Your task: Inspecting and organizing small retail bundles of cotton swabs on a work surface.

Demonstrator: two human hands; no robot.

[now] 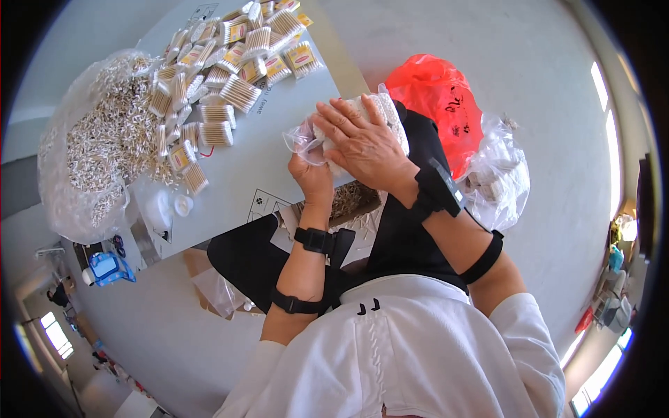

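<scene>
Head | right hand (362, 146) flat on bag (305, 141) | left hand (312, 177) gripping it

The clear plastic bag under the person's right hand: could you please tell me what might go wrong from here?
The right hand lies flat on the clear plastic bag, so hard pressing might stretch or tear it. The left hand is at the bag's loose end; if that end opened, contents might spill. Separately, the swab packet near the table edge could be knocked off.
</scene>
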